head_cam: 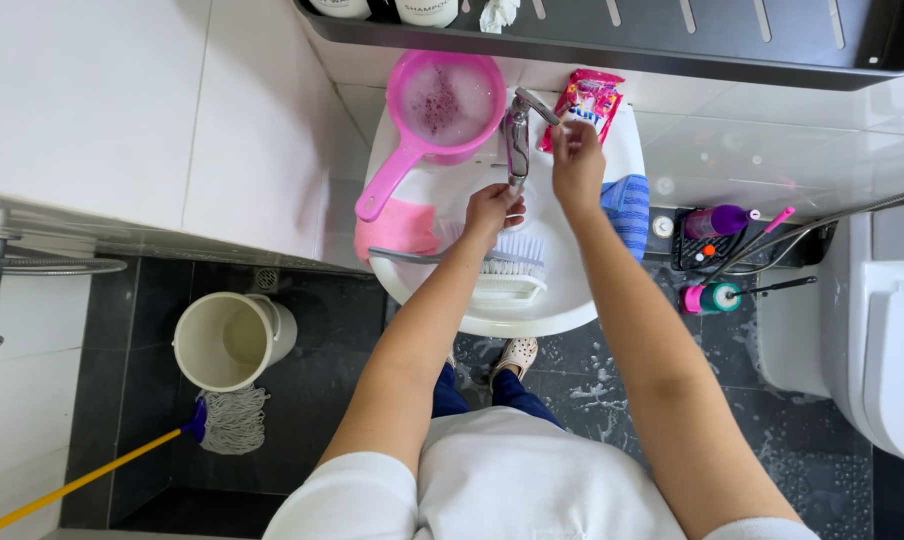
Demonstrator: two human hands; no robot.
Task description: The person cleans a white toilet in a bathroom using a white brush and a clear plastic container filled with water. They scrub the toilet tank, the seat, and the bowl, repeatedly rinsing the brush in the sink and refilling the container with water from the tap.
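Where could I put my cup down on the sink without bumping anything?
The sink has little bare room: only the front rim, below the scrub brush. The rest is crowded: pink scoop and pink cloth on the left, blue cloth and pink packet on the right, both hands at the tap.

White wall tiles, seemingly wet dark floor

Chrome faucet stands upright at white basin's back rim.
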